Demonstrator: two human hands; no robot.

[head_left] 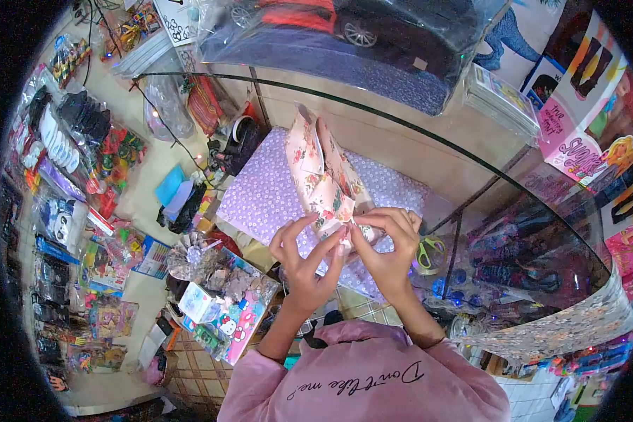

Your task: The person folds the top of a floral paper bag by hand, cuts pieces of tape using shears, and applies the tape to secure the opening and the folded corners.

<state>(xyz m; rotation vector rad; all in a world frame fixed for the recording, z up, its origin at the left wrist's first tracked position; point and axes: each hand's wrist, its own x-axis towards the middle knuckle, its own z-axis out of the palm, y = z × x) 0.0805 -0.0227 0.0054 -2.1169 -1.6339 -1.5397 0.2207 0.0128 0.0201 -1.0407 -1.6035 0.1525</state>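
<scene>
A box wrapped in pink floral paper (321,169) lies tilted on a sheet of purple dotted wrapping paper (260,197) on the glass counter. My left hand (304,257) and my right hand (385,250) both pinch the near end of the wrapped box, fingertips meeting on the folded paper flap. Pink sleeves cover both arms.
Green-handled scissors (429,252) lie just right of my right hand. A tape dispenser (240,137) sits at the far left of the purple sheet. A large bagged toy car (344,32) rests at the back. Toy packages crowd shelves left and right, and the curved counter edge (513,186) runs rightward.
</scene>
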